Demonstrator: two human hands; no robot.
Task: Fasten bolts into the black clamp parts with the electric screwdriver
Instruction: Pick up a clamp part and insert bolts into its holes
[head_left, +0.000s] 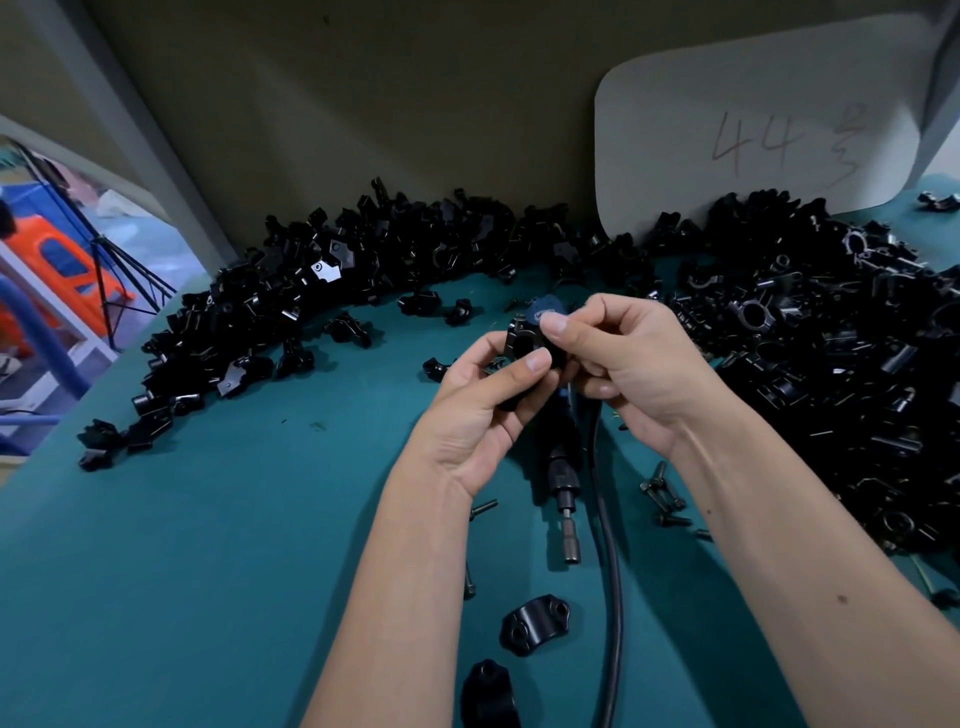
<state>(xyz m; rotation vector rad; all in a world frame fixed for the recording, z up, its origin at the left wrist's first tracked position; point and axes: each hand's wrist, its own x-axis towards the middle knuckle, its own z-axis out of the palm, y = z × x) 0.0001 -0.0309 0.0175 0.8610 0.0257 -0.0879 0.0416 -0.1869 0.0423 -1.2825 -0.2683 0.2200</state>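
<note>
Both hands clamped on clamp part (535, 345) | L hand (480, 415) + R hand (631, 364) together | screwdriver (563, 483) lying on tabletop (208, 545)

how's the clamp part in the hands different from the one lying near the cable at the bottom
The held clamp part is raised off the table, pinched between the left hand and right hand; the lying clamp part rests untouched on the green table. The held one is mostly hidden by fingers; the lying one shows its curved saddle and two bolt holes openly. Both are glossy black.
</note>
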